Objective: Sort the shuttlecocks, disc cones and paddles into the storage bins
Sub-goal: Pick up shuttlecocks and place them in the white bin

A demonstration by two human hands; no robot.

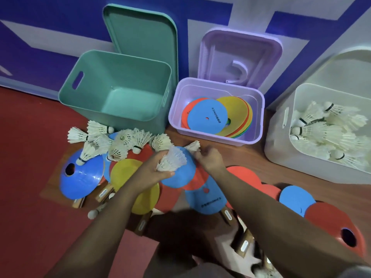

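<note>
My left hand [155,169] grips a white shuttlecock [173,159] over a blue disc cone [180,177]. My right hand [209,159] pinches another shuttlecock [193,146] just to its right. Several loose shuttlecocks [120,139] lie on the floor in front of the green bin [120,87], which has nothing in it. The purple bin [216,115] holds a stack of flat disc cones [208,117]. The white bin [321,137] at the right holds many shuttlecocks. Paddles with wooden handles [103,194] lie under cones on the floor.
A yellow disc cone [124,171], a blue cone [82,177] and red cones [341,223] are scattered on the floor near me. The green lid [140,31] and the purple lid [239,55] lean against the blue and white wall behind the bins.
</note>
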